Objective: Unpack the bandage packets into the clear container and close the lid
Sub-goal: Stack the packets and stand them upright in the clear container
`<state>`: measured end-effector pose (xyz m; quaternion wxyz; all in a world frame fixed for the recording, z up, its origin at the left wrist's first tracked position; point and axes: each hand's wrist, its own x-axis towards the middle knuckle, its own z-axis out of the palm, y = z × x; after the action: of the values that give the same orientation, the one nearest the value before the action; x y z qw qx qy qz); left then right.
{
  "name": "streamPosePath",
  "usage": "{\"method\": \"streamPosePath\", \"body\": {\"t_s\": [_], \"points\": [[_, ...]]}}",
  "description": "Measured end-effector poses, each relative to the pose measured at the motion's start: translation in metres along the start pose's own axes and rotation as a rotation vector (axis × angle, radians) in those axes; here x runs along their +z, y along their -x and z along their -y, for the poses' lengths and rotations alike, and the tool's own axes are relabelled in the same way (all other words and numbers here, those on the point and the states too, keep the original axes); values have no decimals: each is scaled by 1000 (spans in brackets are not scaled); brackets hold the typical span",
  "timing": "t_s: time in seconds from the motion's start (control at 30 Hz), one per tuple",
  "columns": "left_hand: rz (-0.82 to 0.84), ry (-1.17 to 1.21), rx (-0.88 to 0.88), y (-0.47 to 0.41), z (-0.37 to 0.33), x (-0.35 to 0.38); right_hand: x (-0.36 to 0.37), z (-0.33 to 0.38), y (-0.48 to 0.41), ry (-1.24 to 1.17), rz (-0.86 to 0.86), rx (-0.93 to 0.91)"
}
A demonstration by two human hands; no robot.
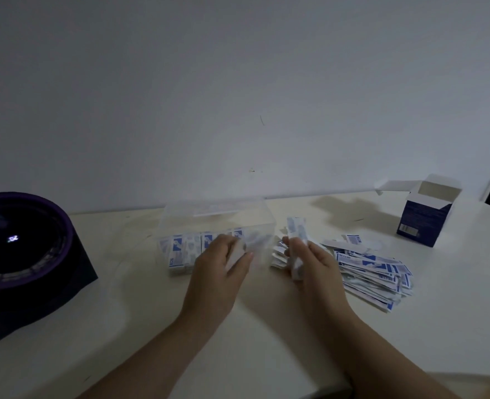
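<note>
My right hand (pixel 314 264) pinches packets (pixel 295 229) beside the clear container's (pixel 180 223) right edge; left hand (pixel 219 267) at its front, grip too blurred to tell.

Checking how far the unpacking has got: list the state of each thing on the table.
clear container: partly filled, a row of packets standing inside; open or closed is too faint to judge.
blue box: upright, top flaps open.
loose packets: heaped on the table, right of the container.
bundle of packets: gripped in the right hand.
left hand: at the container's front, grip blurred.
</note>
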<state>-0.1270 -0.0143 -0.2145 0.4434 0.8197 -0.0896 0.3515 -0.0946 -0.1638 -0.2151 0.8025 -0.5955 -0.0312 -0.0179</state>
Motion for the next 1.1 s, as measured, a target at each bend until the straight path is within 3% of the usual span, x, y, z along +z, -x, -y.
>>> {"method": "streamPosePath", "body": {"t_s": [0.07,0.17,0.3,0.4,0.47,0.57,0.67,0.73,0.77,0.9,1.03,1.1], "points": [[13,-226,419,-3,7,-10,-1,3,-2,-233,37,165],[-7,-372,737,-5,8,-17,3,6,2,-322,178,409],[-3,-398,848,-6,7,-16,2,14,8,-232,418,570],[10,-405,857,-4,9,-15,1,25,9,-130,594,566],[17,-387,809,-3,10,-15,2,28,8,-85,622,532],[11,-246,578,-3,9,-13,5,27,2,-142,496,484],[-83,13,110,-3,1,-10,5,23,-3,-132,309,450],[-34,207,-201,-5,-3,-5,6,18,-1,-30,276,434],[2,257,-267,-6,-3,-4,6,15,1,23,276,427],[245,99,-139,-3,-5,-2,7,12,4,94,299,428],[489,28,-268,-2,-1,4,6,14,1,63,310,391],[462,97,-308,-4,1,5,7,11,1,48,265,351]]}}
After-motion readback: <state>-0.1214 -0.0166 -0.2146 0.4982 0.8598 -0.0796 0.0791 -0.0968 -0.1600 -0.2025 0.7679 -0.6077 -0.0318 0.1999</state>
